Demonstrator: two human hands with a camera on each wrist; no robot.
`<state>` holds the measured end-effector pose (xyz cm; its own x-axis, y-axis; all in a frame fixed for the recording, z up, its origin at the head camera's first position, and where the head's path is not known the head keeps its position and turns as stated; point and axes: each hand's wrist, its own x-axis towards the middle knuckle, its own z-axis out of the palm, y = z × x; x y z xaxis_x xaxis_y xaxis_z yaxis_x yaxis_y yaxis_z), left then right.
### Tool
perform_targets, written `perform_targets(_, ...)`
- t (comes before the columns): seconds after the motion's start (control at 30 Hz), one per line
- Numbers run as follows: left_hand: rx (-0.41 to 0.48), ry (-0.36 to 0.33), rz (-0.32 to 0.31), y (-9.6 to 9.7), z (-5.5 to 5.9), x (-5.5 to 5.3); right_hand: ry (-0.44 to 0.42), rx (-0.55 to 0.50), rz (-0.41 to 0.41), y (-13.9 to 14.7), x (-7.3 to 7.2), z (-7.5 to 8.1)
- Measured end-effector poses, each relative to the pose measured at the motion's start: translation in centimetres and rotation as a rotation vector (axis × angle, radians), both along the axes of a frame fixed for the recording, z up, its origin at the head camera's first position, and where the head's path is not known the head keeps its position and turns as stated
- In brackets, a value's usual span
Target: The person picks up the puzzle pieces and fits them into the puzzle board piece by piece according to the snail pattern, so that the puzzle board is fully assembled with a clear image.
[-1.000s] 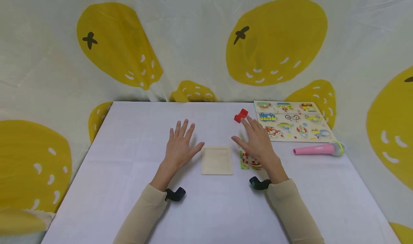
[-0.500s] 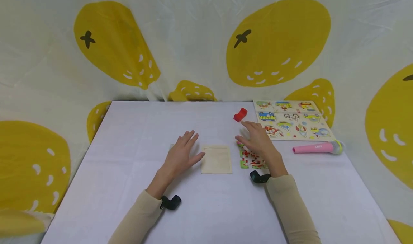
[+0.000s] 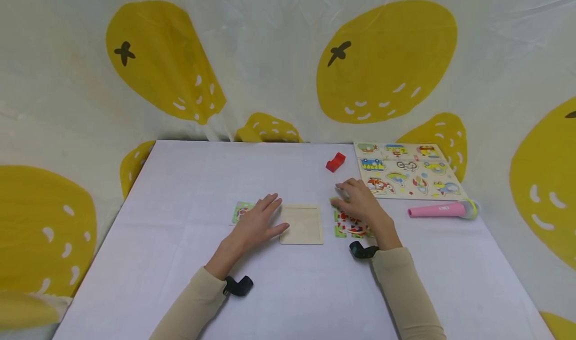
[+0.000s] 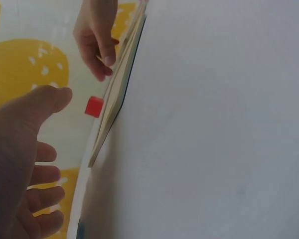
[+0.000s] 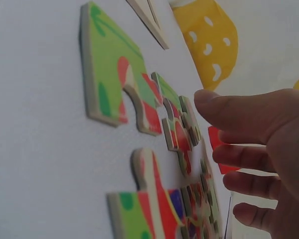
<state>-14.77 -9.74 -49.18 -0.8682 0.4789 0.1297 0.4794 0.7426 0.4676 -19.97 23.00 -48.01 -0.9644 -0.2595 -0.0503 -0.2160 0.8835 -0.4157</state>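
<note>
right hand, half open and gripping nothing, is over the puzzle pieces, right of centre in the head view; a low, careless sweep could scatter them.

Long beige sleeves; black wrist cameras, seemingly hook-shaped.

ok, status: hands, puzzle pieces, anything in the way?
Left hand empty, by wooden tray. Right hand empty, over puzzle pieces. Pieces on table, none in tray. Nothing visible between pieces and tray.
</note>
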Motion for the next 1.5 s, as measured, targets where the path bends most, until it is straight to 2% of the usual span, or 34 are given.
perform_targets(0.13, -0.015, -0.002, -0.008, 0.2, -0.5, 0.0, -0.015, 0.006, 0.012, 0.4, -0.1, -0.2)
perform_targets(0.43, -0.071, -0.069, -0.04, 0.3, -1.1, 0.2, -0.044, -0.036, 0.022, 0.6, 0.1, -0.1)
perform_targets(0.73, -0.09, -0.06, -0.086, 0.2, -1.5, 0.2, -0.092, -0.042, 0.006, 0.5, 0.0, 0.1)
perform_targets(0.97, -0.125, -0.066, -0.089, 0.2, -1.5, 0.3, -0.12, -0.052, 0.016, 0.6, -0.1, 0.1)
perform_targets(1.2, -0.126, -0.07, -0.088, 0.3, -1.3, 0.3, -0.183, -0.141, -0.075, 0.5, -0.1, 0.4)
perform_targets(1.5, -0.122, -0.063, -0.087, 0.3, -1.3, 0.4, -0.201, -0.186, -0.09, 0.3, 0.4, 1.0)
